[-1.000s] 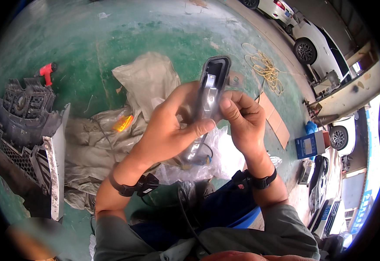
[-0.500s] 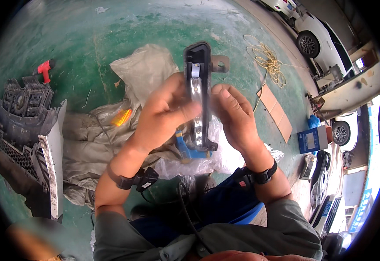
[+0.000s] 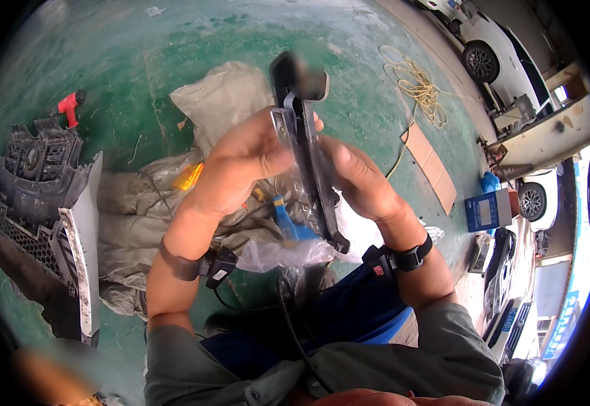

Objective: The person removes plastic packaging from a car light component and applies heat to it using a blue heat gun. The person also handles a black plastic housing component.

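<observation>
Between my hands, out in front of me, is a long, narrow LED car light (image 3: pixel 314 172) with a black housing and a clear strip along its left side. It is held nearly upright, its top leaning left, and its upper end is blurred. My left hand (image 3: pixel 237 162) grips it from the left, some fingers hidden behind it. From the right, my right hand (image 3: pixel 361 177) holds the housing near its middle. Below the light, a blue object like a hand tool (image 3: pixel 288 220) lies on a grey cloth cover (image 3: pixel 136 210), beside clear plastic wrap (image 3: pixel 268 254).
On the left lie a dark grille part (image 3: pixel 41 152), a dirty white bumper piece (image 3: pixel 88 233) and a red power tool (image 3: pixel 69 106). To the right are a coiled yellow cord (image 3: pixel 416 88), flat cardboard (image 3: pixel 430 166) and a blue box (image 3: pixel 485 213). White cars (image 3: pixel 511 54) stand beyond.
The light has turned in my hands: its clear strip faced me and now points left. Its top has tipped left, its lower end has swung right. Both hands still hold it.
</observation>
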